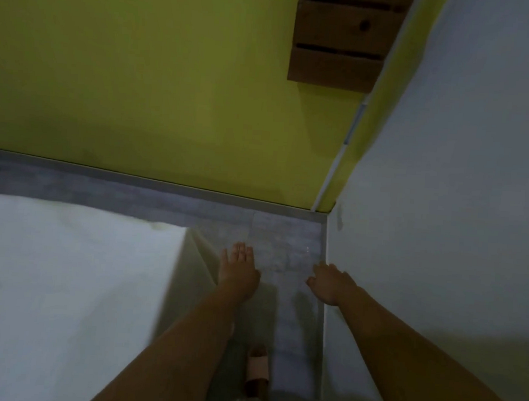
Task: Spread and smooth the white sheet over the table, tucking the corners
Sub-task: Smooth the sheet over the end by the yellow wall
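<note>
Head view, blurred. The white sheet (63,280) covers the tabletop at your left, its near corner (187,257) hanging loose over the floor (285,242). Your left hand (239,270) and right hand (329,283) are both released, fingers spread, grasping nothing, beside that corner. Risk: grab the drape off-centre and you'll likely drag the smoothed top askew. The wall (444,213) crowds your right elbow.

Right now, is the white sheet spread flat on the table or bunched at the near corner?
Spread flat: the white sheet lies smooth across the top and hangs down at the corner. Whether that corner is tucked, cannot tell. Both hands are off it.
</note>
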### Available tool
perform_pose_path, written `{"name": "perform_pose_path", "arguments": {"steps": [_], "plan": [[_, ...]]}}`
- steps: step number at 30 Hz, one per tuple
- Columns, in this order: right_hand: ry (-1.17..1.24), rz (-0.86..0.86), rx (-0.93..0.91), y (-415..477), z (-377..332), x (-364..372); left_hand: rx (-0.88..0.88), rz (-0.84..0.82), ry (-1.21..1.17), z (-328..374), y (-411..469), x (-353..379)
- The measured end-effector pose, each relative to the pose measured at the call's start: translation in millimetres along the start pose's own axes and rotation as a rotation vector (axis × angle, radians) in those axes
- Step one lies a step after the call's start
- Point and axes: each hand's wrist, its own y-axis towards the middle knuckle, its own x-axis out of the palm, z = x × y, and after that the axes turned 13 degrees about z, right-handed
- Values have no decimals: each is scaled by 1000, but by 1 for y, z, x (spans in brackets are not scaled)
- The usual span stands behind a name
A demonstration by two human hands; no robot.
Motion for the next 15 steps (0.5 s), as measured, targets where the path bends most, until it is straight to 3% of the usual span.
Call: {"name": "perform_pose_path", "arguments": {"steps": [10,15], "plan": [[-65,-42,-108,153,-9,-88,-151,-38,-42,-26,133,-56],[-121,-19,-223,256,-33,-161,-351,-23,-119,-61,216,-86]]}}
